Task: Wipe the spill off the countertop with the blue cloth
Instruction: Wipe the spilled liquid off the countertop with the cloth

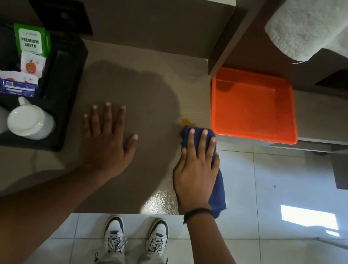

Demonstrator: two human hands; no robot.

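Observation:
A small yellowish spill (186, 121) lies on the brown countertop (142, 93) near its right edge. The blue cloth (219, 186) sits just below the spill, partly hanging over the counter's right edge. My right hand (196, 168) lies flat on the cloth with fingers spread, pressing it down; the cloth's front edge touches the spill. My left hand (106, 141) rests flat and empty on the counter, fingers apart, to the left of the cloth.
An orange tray (254, 106) stands right of the spill on a lower shelf. A black tray (62, 98) at the left holds two white mugs (28, 120) and tea sachets (32, 41). A white towel (315, 24) hangs top right. Tiled floor and my shoes lie below.

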